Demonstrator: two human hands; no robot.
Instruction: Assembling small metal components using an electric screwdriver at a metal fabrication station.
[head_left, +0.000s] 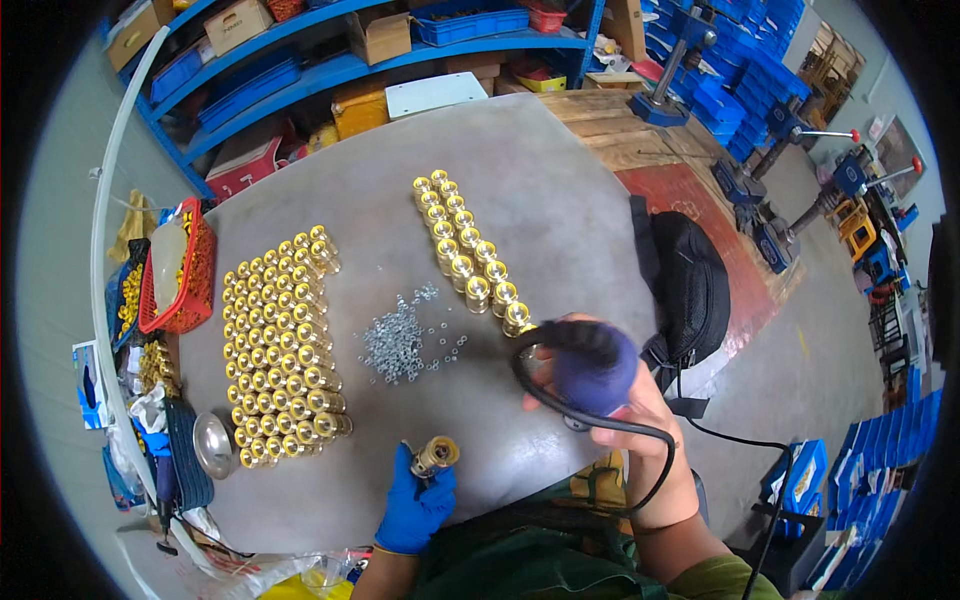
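Note:
My left hand, in a blue glove, is closed around a brass fitting with its round open end facing up, near the table's front edge. My right hand is bare and wrapped round a purple corded power tool, blurred by motion; its working end is hidden. A black cord loops from the tool past my wrist. The tool is close to the near end of a double row of brass fittings. Small metal nuts or rings lie in a loose pile left of that row.
A block of upright brass fittings stands at the left of the grey table. Beside it are a metal bowl and a red basket. A black bag lies at the right edge. Blue shelves stand behind.

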